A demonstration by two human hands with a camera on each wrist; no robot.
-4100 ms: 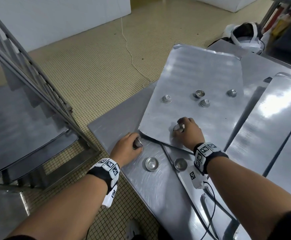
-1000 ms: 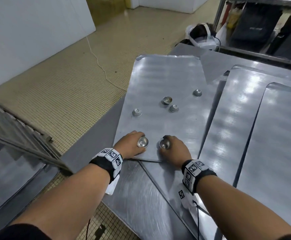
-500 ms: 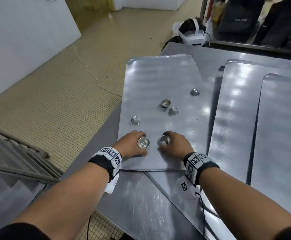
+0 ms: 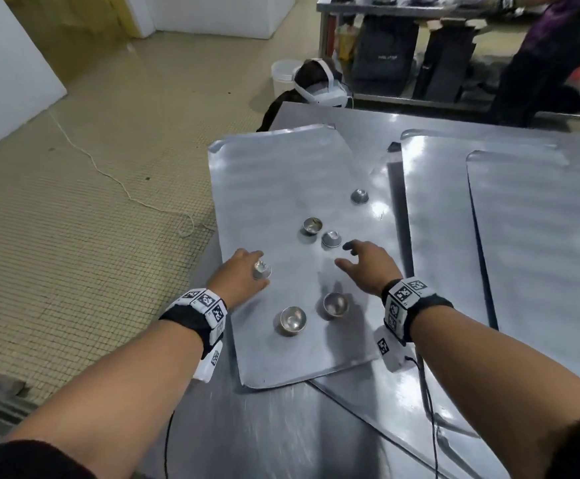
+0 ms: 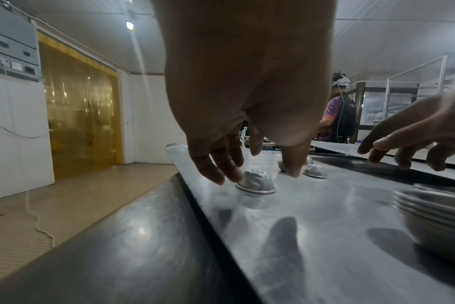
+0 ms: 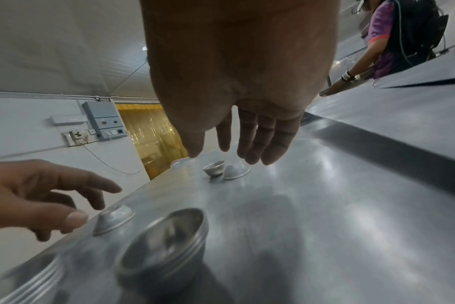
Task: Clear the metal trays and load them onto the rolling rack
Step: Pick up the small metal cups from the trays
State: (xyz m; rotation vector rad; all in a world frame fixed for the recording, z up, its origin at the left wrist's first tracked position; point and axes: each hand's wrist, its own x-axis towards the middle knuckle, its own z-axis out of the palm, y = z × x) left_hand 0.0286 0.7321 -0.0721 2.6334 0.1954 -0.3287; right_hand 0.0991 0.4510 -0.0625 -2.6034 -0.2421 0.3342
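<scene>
The nearest metal tray [image 4: 281,174] lies on the steel table [image 4: 247,426] with several small metal cups on it. My left hand [image 4: 243,274] hovers at an upturned cup [image 4: 262,269]; in the left wrist view its fingers [image 5: 221,164] hang fairly straight beside that cup [image 5: 256,182], with no grip showing. My right hand [image 4: 354,257] is open with fingers spread, just short of another upturned cup [image 4: 331,239] and an upright one [image 4: 312,225]. Behind my hands stand two nested stacks of cups [image 4: 293,319] [image 4: 335,304]. A lone cup [image 4: 360,196] sits farther back.
Two more bare trays [image 4: 437,219] [image 4: 540,236] lie overlapping to the right. A headset [image 4: 319,88] sits past the table's far corner, and a person [image 4: 540,46] stands at another table behind. A white cable [image 4: 109,174] trails over the tiled floor at left.
Both hands have let go of the cup stacks, which now stand on the tray, and have moved forward: left to the upturned cup, right towards the pair of cups.
</scene>
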